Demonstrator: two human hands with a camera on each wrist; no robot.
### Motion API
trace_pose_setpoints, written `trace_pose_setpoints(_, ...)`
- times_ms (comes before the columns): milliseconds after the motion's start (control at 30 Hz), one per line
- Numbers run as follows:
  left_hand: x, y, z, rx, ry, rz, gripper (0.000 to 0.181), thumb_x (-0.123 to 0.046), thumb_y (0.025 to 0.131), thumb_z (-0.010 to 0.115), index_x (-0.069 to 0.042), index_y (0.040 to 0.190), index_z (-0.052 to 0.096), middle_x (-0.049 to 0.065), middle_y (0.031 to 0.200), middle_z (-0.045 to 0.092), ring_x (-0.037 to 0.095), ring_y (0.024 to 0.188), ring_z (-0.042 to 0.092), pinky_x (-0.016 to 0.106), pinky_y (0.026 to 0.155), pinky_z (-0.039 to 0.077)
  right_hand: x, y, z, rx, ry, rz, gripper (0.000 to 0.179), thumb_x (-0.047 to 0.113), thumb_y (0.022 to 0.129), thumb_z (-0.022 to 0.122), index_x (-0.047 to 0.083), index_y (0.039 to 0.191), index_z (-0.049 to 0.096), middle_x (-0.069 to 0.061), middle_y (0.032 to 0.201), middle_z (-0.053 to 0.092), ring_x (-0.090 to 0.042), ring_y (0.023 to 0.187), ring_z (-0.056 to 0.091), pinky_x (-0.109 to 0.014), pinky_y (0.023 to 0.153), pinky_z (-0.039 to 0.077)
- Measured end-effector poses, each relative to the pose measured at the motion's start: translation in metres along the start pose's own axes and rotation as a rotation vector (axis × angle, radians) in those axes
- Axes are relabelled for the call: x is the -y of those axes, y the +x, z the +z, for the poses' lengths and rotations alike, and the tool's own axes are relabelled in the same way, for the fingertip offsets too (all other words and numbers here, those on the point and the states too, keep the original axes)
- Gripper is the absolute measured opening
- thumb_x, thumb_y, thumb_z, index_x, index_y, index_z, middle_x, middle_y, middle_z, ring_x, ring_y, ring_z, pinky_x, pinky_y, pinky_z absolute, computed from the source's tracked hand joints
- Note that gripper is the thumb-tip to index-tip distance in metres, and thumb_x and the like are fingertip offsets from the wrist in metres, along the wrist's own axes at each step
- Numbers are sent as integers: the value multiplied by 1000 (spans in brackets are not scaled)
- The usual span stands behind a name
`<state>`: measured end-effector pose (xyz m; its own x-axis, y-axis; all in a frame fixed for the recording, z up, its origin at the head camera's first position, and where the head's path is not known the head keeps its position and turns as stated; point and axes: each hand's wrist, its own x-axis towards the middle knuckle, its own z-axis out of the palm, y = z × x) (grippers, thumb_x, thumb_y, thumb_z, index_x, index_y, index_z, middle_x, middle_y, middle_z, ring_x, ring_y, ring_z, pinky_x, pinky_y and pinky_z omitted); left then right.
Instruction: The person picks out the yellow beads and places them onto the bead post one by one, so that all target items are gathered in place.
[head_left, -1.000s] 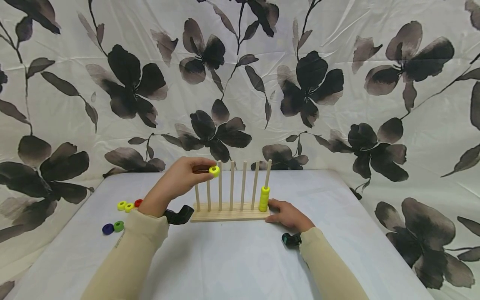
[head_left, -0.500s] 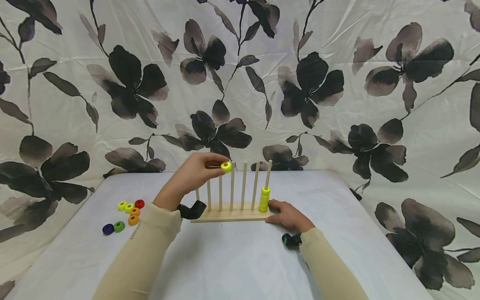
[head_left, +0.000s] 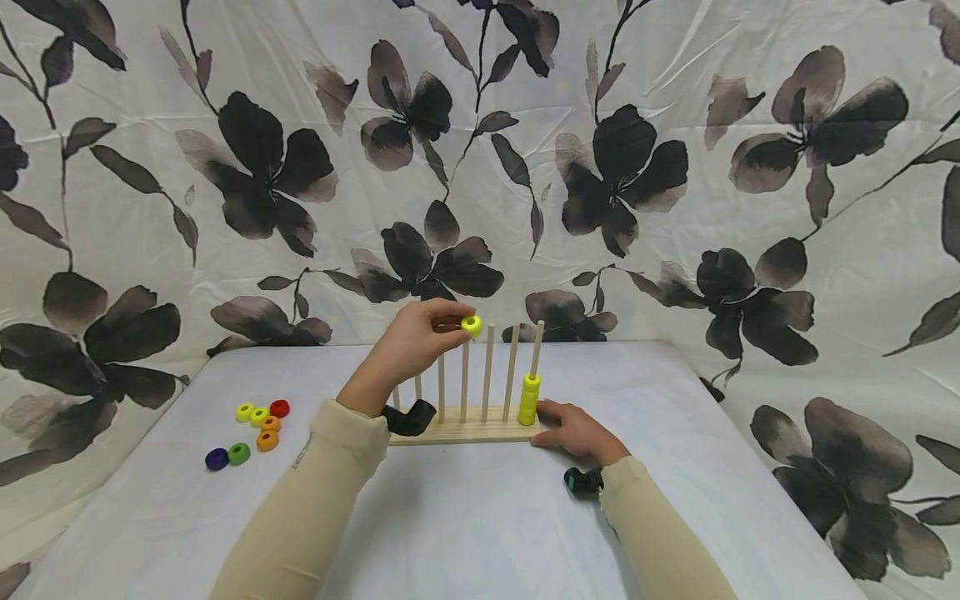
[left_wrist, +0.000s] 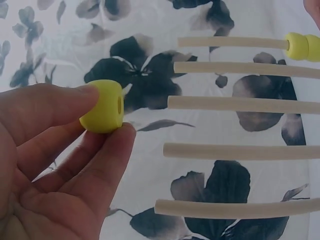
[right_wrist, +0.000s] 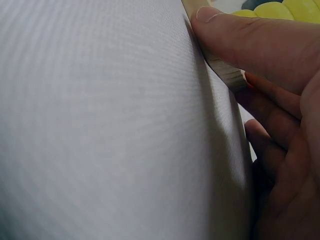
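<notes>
Head: the left hand (head_left: 422, 340) pinches a yellow bead (head_left: 472, 330) up by the sticks (head_left: 488, 375); the right hand (head_left: 576, 429) grips the end of the rack (head_left: 468, 432). Left wrist: the bead is apart from the sticks. Right wrist: the thumb (right_wrist: 260, 42) lies on the rack.

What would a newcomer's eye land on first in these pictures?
Probably the backdrop, whose big dark flowers fill the view behind the table. Next, likely the bright yellow bead that the left hand pinches up near the tops of the pegs, and the yellow stack on the rack's rightmost peg. Loose coloured beads dot the table's left side.
</notes>
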<state>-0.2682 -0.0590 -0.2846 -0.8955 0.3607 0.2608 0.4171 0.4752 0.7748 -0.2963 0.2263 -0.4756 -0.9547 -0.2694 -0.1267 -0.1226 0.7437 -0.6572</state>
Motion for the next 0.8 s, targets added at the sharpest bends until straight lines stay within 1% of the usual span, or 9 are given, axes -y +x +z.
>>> trace_pose_setpoints(100, -1, 3, 3, -28, 12, 10, 37, -14, 90, 68, -10, 127, 63, 7, 124, 63, 23, 113, 65, 35, 93, 55, 0, 0, 0, 2, -6, 3, 71, 38, 81, 76, 22, 144, 47, -5, 155, 38, -31, 146, 29, -55, 118, 24)
trace_pose_setpoints(233, -4, 6, 8, -41, 10, 30, 37, -12, 91, 67, -9, 128, 63, 9, 125, 63, 23, 113, 65, 35, 93, 55, -1, 1, 0, 2, -14, 7, 71, 39, 81, 76, 22, 144, 48, -6, 155, 38, -32, 146, 29, -56, 117, 25)
trace_pose_setpoints(433, -9, 13, 15, -30, -8, 27, 36, -12, 93, 64, -10, 129, 62, 9, 128, 61, 24, 117, 63, 34, 94, 55, -2, 3, 0, 3, -3, 10, 72, 39, 81, 76, 23, 144, 48, -6, 156, 37, -32, 146, 28, -56, 117, 24)
trace_pose_setpoints(667, -15, 22, 23, -22, 8, 43, 35, -13, 93, 64, -10, 129, 62, 9, 130, 60, 24, 120, 62, 35, 95, 54, -3, 4, 0, 5, -7, -9, 71, 39, 81, 76, 27, 144, 48, -4, 155, 39, -31, 146, 30, -56, 117, 25)
trace_pose_setpoints(800, -16, 28, 29, -17, 5, 51, 36, -15, 93, 64, -9, 129, 62, 8, 132, 60, 24, 121, 61, 35, 96, 53, -3, 4, 1, 5, 1, -4, 71, 39, 80, 77, 27, 144, 48, -4, 154, 39, -31, 146, 30, -56, 116, 25)
